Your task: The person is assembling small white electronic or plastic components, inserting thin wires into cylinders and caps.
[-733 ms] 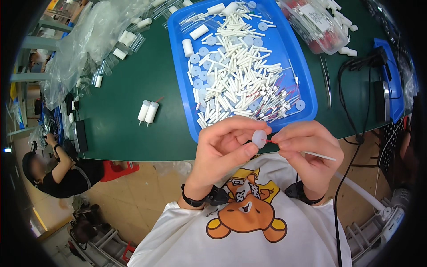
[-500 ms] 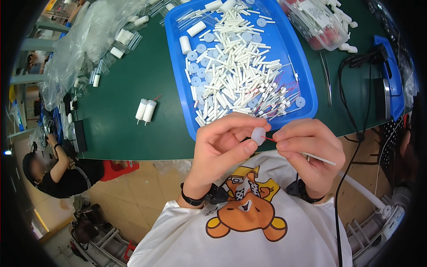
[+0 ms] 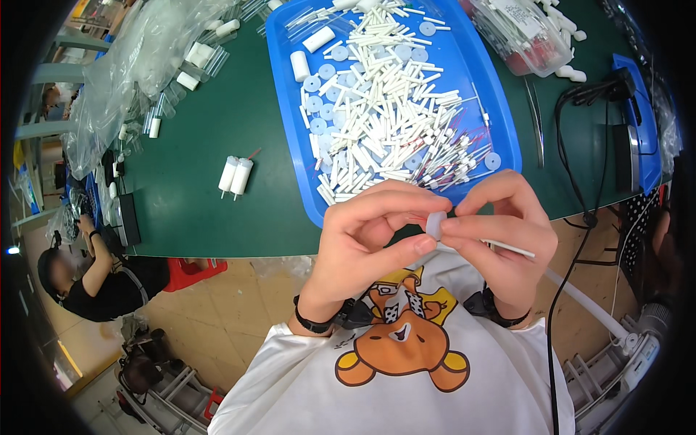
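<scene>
A translucent white disc [image 3: 435, 225] is held edge-on between my two hands in front of the tray. My left hand [image 3: 366, 235] has its thumb and index finger curled at the disc's edges, with a bit of red wire [image 3: 416, 218] showing inside its grasp. Thumb and fingertips of my right hand [image 3: 504, 239] press on the disc's right side. A thin white rod [image 3: 511, 249] sticks out of that same hand, pointing right. The blue tray [image 3: 288, 127] just beyond holds many short white tubes [image 3: 380, 116], similar discs [image 3: 317, 125] and wired parts [image 3: 438, 156].
Two white cylinders [image 3: 236, 176] stand left of the tray. Plastic bags [image 3: 119, 90] and clear tubes lie at the far left. Tweezers [image 3: 535, 123], a clear box [image 3: 518, 36] and black cables [image 3: 573, 127] are on the right. Another person [image 3: 101, 279] sits at the left.
My right fingertips have closed in on the disc, and the disc has shifted slightly right. Red wire that showed on its right side now shows on its left.
</scene>
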A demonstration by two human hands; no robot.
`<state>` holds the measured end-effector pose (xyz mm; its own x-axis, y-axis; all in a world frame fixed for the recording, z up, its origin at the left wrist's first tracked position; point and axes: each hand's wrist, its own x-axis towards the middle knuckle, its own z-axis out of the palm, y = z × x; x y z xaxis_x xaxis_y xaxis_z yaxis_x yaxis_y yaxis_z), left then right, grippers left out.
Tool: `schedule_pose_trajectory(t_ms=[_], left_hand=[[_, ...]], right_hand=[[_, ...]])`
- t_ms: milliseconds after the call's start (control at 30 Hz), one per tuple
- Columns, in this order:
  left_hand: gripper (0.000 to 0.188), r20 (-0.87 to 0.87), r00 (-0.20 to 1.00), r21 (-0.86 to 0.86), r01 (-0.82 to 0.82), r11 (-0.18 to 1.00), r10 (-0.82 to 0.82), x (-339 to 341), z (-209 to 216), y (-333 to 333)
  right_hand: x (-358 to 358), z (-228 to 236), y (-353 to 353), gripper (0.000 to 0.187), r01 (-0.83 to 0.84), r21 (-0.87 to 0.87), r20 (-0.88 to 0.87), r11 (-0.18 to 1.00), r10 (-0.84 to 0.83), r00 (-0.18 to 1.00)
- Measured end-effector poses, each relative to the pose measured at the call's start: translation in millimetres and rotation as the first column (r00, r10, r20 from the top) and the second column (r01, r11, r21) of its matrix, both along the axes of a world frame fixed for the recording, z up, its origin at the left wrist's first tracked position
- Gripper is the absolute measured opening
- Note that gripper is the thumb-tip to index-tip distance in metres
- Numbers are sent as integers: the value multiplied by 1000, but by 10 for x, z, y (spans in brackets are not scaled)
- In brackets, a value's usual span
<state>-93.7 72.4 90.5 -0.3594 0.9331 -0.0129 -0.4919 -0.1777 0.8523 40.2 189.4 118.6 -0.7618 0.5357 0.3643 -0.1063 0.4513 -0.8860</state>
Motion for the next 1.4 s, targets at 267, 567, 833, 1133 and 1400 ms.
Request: schedule_pose_trajectory(t_ms=[267,567,833,1133,1400], left_hand=[[33,-40,998,3,-38,999,38,-7,-33,9],[34,-72,997,36,12,999,-9,-29,-74,-41],[30,-280,960,-16,5,1000,-9,-67,-38,-79],[29,-466,883,8,-45,999,44,-53,16,-64],[28,-495,868,-111,-12,994,-45,-38,-11,-90]], right_hand=[[-8,0,4,27,16,-122,33,992,-12,999],[45,35,64,22,-39,119,74,992,30,997],[83,-70,34,18,-97,-219,86,971,118,989],[101,-84,-145,13,-14,-743,62,669,90,994],[192,-199,-99,13,-2,-782,115,624,147,982]])
